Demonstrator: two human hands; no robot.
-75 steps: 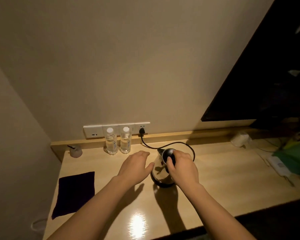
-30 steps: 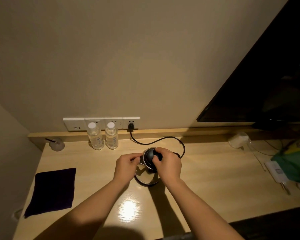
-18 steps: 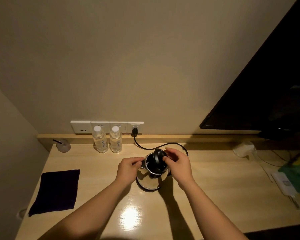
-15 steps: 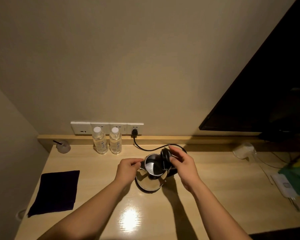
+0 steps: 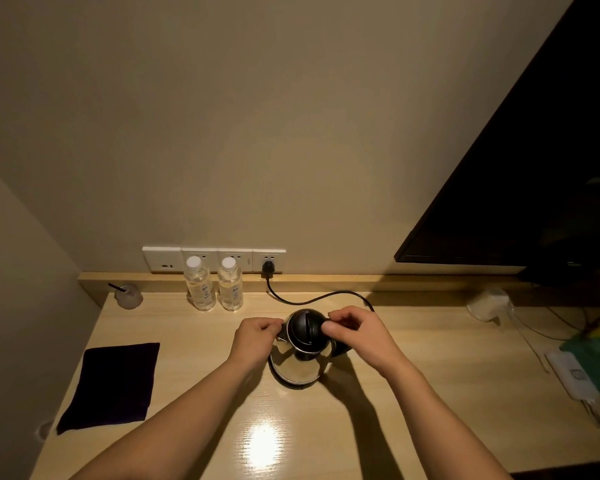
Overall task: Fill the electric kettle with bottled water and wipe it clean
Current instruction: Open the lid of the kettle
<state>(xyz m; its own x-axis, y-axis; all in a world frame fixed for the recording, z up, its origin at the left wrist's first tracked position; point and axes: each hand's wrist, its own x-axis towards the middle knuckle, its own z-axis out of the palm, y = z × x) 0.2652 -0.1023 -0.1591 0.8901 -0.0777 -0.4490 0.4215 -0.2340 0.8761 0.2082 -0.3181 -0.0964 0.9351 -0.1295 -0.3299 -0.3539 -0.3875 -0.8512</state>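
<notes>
Left hand [image 5: 255, 337]: forearm reaches in from the lower left; fingers curled, tips pinched at the kettle's spout edge on its left side.
Right hand [image 5: 357, 336]: forearm comes in from the lower right; thumb and bent fingers close on the right rim of the lid [image 5: 307, 329].
Kettle [image 5: 300, 358]: steel body, upright on the wooden desk [image 5: 413, 375], mid-desk between both hands; black lid tilted toward the camera, whether seated or ajar is unclear.
Water bottles [image 5: 213, 284]: 2, white caps on, side by side at the back ledge, left of the kettle and apart from it.
Cloth [image 5: 113, 386]: dark, flat at the desk's left.
Cord [image 5: 312, 297]: runs from a wall socket toward the kettle; its end is hidden behind the right hand.
Hard to make out: kettle handle and base, mostly covered or in shadow; items at the right edge are cut off and dim.
</notes>
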